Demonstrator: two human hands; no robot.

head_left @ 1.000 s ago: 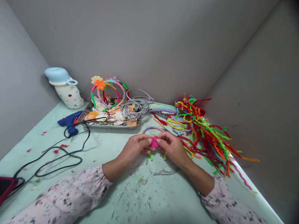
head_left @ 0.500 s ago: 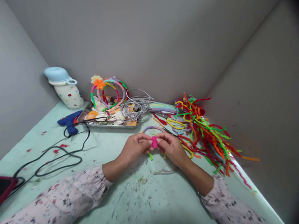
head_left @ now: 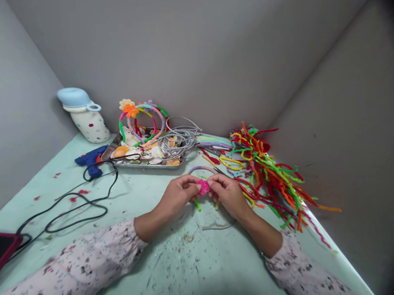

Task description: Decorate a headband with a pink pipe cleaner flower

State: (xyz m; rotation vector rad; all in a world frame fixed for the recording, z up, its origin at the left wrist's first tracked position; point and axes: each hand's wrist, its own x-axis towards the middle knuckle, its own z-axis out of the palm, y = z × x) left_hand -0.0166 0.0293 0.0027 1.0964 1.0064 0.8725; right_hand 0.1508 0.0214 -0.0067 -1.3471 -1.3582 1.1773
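Near the middle of the pale green table, your 2 hands met over a pink flower. Your left hand pinched its left side between thumb and finger, and your right hand had its thumb and fingertips drawn narrow on the right edge. The flower was between them, above a fuzzy headband whose purple arc showed behind your fingers; whether those 2 pieces touched, you could not tell. A gray stem lay just below your right hand. Beyond your hands, a metal tray bore a coil of gray wire and several finished headbands. A blue glue gun lay beside the tray's left end, with a white bottle behind it. To your right spread a pile of bright pipe cleaners.
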